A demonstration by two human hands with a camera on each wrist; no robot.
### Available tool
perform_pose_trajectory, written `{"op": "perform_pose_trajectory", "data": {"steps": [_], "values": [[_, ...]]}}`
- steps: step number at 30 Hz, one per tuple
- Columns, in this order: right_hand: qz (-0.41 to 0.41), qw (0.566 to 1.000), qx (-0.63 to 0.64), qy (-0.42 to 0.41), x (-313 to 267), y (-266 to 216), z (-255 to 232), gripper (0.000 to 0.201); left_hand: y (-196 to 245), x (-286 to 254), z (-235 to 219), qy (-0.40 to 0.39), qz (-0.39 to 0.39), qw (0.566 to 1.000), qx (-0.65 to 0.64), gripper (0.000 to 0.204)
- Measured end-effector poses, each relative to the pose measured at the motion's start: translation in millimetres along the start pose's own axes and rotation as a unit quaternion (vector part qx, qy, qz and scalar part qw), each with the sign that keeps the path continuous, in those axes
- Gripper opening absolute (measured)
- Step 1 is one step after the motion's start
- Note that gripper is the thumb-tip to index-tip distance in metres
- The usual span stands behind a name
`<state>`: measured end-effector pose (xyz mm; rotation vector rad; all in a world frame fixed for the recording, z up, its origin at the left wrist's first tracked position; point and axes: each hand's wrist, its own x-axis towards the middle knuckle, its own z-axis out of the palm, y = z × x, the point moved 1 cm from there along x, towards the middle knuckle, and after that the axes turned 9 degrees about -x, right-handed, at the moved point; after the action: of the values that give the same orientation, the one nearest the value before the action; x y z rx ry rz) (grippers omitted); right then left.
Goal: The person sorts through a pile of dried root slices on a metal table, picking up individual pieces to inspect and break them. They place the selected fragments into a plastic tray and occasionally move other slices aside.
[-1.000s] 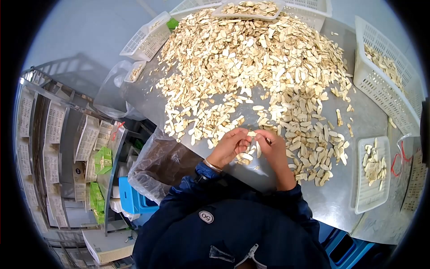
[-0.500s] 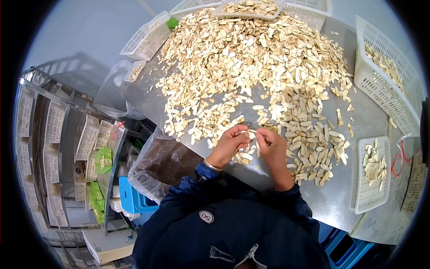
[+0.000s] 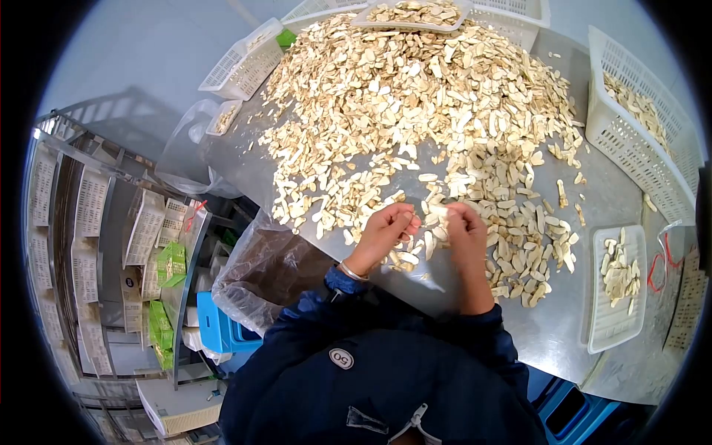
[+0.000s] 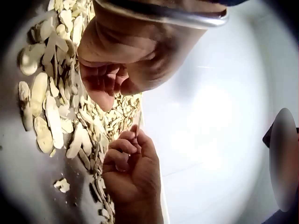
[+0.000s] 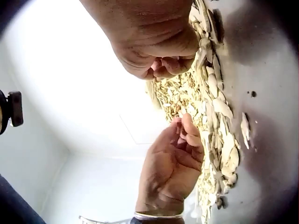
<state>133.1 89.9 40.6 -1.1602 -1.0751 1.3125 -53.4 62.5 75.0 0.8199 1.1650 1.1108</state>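
My right hand (image 3: 466, 236) pinches a pale dried slice (image 3: 439, 211) by its end, low over the metal table. Left of it, my left hand (image 3: 380, 236) has curled fingers with thumb and fingertip close together, and no slice shows in it. In the right wrist view the left hand (image 5: 170, 163) turns its palm side to the camera. A gap of a few finger widths separates the hands. Loose slices (image 3: 404, 259) lie on the table below them. A big heap of slices (image 3: 400, 89) spreads beyond, and a looser group (image 3: 512, 245) lies right of the right hand.
At right are a white tray (image 3: 597, 319) with some slices and a perforated white basket (image 3: 630, 144). A bin lined with clear plastic (image 3: 245, 285) stands left of my body. Another tray (image 3: 411, 28) sits atop the heap. Shelving (image 3: 111, 245) fills the left.
Earlier both hands met around one slice. Now the right hand has moved right and away from the left, taking the slice; the left hand has barely moved.
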Motion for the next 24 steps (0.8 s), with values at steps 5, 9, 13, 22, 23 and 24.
{"op": "perform_pose_trajectory", "data": {"steps": [5,9,13,22,23,24], "values": [[-0.006,0.995,0.031,0.096,12,3,-16,0.016,-7,13,5,-0.019,0.153,0.926,0.345,0.020],[-0.010,0.995,0.030,0.093,10,-2,-14,0.018,1,16,33,-0.015,0.287,0.842,0.456,0.018],[0.002,0.998,0.025,0.053,10,4,-15,0.019,-5,26,28,-0.005,0.331,0.831,0.447,0.016],[-0.069,0.988,-0.138,-0.017,-5,-10,6,0.018,-14,32,-11,-0.013,0.083,0.984,0.155,0.014],[-0.064,0.990,-0.126,-0.015,-5,-7,6,0.018,-14,33,-9,-0.037,0.078,0.988,0.128,0.014],[-0.058,0.992,-0.114,-0.012,-6,-7,5,0.018,-12,32,-5,-0.062,0.074,0.990,0.101,0.015]]}}
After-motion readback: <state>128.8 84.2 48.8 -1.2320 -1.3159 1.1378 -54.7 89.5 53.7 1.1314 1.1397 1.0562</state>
